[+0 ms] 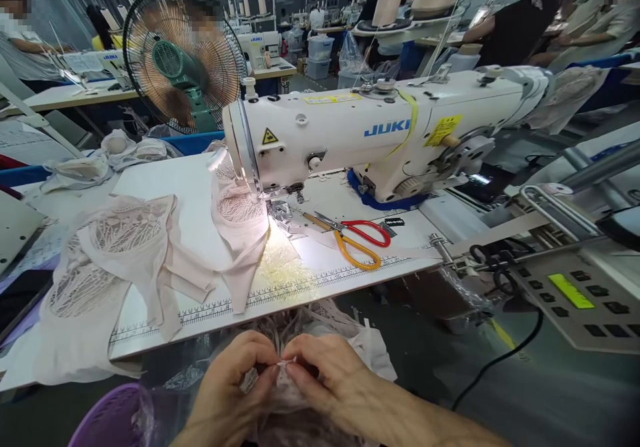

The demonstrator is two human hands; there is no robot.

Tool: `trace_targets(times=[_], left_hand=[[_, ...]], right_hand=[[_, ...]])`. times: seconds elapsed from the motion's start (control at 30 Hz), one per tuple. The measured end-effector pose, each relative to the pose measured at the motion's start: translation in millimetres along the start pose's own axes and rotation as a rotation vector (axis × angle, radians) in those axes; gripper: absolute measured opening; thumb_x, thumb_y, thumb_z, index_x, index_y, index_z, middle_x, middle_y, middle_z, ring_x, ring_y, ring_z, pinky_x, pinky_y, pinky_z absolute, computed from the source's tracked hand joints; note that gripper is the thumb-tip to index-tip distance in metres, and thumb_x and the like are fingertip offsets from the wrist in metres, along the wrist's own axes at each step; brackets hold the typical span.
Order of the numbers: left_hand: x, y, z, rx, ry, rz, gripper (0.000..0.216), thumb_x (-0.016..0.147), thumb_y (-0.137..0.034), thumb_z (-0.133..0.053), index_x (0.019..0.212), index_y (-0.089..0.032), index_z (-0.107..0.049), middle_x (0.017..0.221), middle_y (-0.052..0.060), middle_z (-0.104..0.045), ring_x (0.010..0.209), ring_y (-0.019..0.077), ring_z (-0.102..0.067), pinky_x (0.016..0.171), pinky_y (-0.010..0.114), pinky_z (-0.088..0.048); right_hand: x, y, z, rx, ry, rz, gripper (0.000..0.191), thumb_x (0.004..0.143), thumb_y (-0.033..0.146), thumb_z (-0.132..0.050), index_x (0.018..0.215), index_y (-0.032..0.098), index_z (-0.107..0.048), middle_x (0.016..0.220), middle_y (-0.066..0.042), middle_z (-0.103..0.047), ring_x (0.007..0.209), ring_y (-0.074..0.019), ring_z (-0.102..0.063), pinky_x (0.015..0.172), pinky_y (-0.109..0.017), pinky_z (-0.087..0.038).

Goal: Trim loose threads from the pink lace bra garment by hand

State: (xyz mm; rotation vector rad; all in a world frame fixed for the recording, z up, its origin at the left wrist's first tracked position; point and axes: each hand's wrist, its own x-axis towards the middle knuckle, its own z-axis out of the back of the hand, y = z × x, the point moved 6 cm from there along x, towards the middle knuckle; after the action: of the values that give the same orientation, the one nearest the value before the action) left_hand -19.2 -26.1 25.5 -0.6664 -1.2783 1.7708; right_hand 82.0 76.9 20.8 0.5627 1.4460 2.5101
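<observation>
Two hands meet at the lower edge of the head view, below the table's front edge: the left hand (235,384) and right hand (327,374) each pinch a small white strip (287,362) between thumb and fingertips, over a heap of pale lace pieces (320,330) lying in clear plastic. A purple basket (107,420) sits at lower left, lined with plastic film; its contents cannot be made out. On the white table (165,187), lace garments (125,247) lie beside the sewing machine (375,134), and the scissors (355,237) rest near its needle.
</observation>
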Motion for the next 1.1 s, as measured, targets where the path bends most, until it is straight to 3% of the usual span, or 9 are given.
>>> trace_targets(times=[0.2,0.4,0.7,0.9,1.1], left_hand=[[2,-3,0,-0.006,-0.008,-0.016,0.015,0.083,-0.017,-0.058,0.069,-0.021,-0.062,0.075,0.000,-0.059,0.068,0.0123,-0.057,0.065,0.019,-0.047],[3,-2,-1,0.028,0.024,-0.042,0.016,0.085,-0.020,-0.057,0.070,-0.021,-0.061,0.075,0.001,-0.059,0.069,0.0125,-0.057,0.064,0.019,-0.047],[6,-4,-1,0.104,0.133,-0.091,0.014,0.088,-0.019,-0.054,0.075,-0.020,-0.059,0.080,0.003,-0.060,0.070,0.0140,-0.059,0.064,0.022,-0.049],[7,4,-5,0.104,0.170,-0.046,0.013,0.089,-0.020,-0.053,0.078,-0.018,-0.060,0.083,0.005,-0.060,0.074,0.0149,-0.059,0.066,0.023,-0.050],[11,12,-5,0.118,0.171,0.026,0.014,0.088,-0.024,-0.056,0.076,-0.018,-0.060,0.081,0.004,-0.060,0.076,0.0154,-0.059,0.069,0.023,-0.050]], right_hand=[[-1,-5,-6,-0.023,0.043,-0.013,0.027,0.089,0.033,-0.039,0.091,0.023,-0.063,0.074,-0.001,-0.070,0.059,-0.0144,-0.060,0.053,-0.022,-0.044],[0,-8,-6,0.037,0.027,-0.018,0.022,0.087,0.031,-0.044,0.084,0.020,-0.063,0.065,0.000,-0.065,0.052,-0.0124,-0.055,0.050,-0.021,-0.039],[5,-6,-6,0.149,0.065,-0.031,0.019,0.082,0.027,-0.045,0.075,0.017,-0.061,0.071,-0.003,-0.061,0.060,-0.0131,-0.054,0.056,-0.023,-0.040],[9,-14,-2,0.247,0.025,-0.169,0.008,0.075,0.021,-0.052,0.074,0.018,-0.059,0.085,-0.004,-0.054,0.075,-0.0161,-0.052,0.068,-0.029,-0.044],[10,-20,-6,0.277,0.026,-0.266,0.008,0.075,0.015,-0.056,0.072,0.019,-0.062,0.076,0.001,-0.057,0.076,-0.0142,-0.052,0.071,-0.027,-0.043]])
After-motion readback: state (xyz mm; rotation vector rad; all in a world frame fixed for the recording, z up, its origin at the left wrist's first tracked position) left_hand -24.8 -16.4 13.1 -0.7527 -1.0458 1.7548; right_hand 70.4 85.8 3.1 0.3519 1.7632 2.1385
